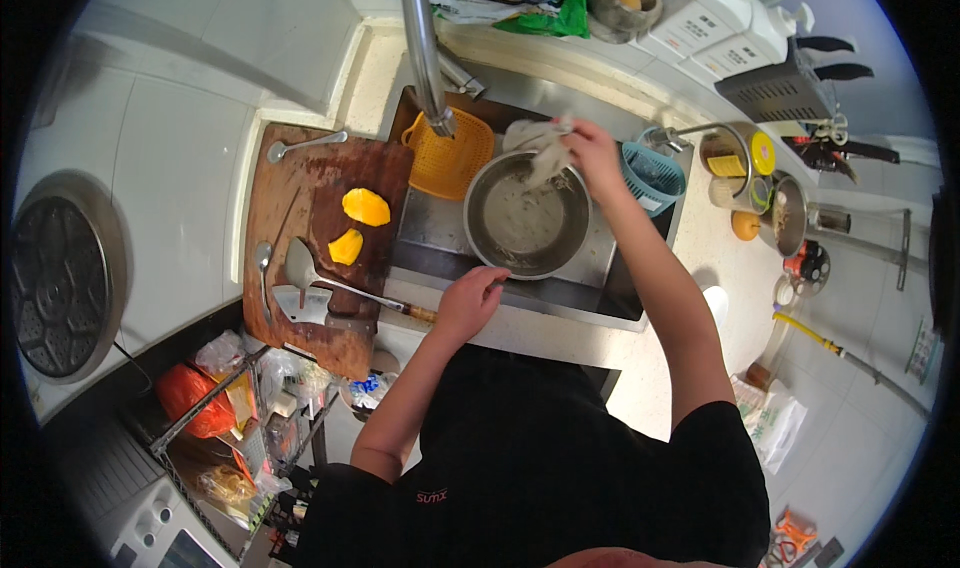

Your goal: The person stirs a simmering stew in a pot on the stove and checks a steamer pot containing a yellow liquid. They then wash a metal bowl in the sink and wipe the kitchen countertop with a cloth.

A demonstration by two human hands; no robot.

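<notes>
A round steel pot (526, 211) stands in the sink, its inside wet and streaked with pale residue. My left hand (472, 301) grips its near rim at the lower left, with the fingertips at the edge. Over the far right rim, my right hand (592, 155) holds a crumpled greyish cloth (553, 151), blurred and hanging partly into the pot. Left of the pot sits an orange plastic basket (452, 155). A blue slotted basket (649, 181) hangs at the sink's right side, close to my right wrist.
A steel faucet (427, 57) reaches over the sink (431, 234). On the wooden cutting board (300, 185) lie yellow fruit pieces (366, 207), a spatula (301, 265), a cleaver (302, 304) and spoons (307, 145). White pump bottles (705, 20) and a knife block (784, 87) line the back right.
</notes>
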